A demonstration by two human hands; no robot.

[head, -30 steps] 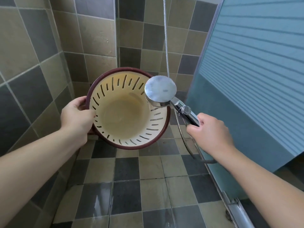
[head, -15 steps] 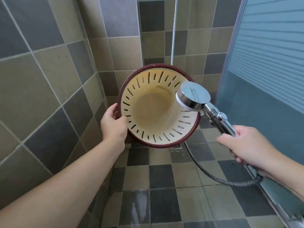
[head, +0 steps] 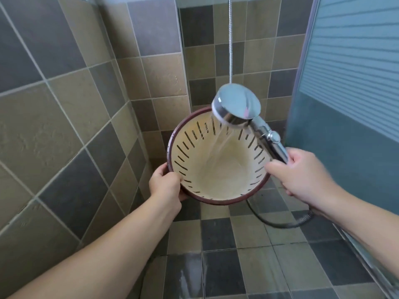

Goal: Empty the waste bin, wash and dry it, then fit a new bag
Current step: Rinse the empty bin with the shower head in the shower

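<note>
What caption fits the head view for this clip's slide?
Left hand tilts the empty slotted waste bin by its rim while the right hand aims the running shower head inside.

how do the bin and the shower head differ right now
The waste bin is cream plastic with a dark red rim and slotted walls; the shower head is shiny chrome and solid. The bin is much wider, tipped with its open mouth toward the camera, and empty of any bag; the shower head faces away and sprays water into it. The left hand holds the bin's rim, the right hand the shower handle. Both are round.
</note>
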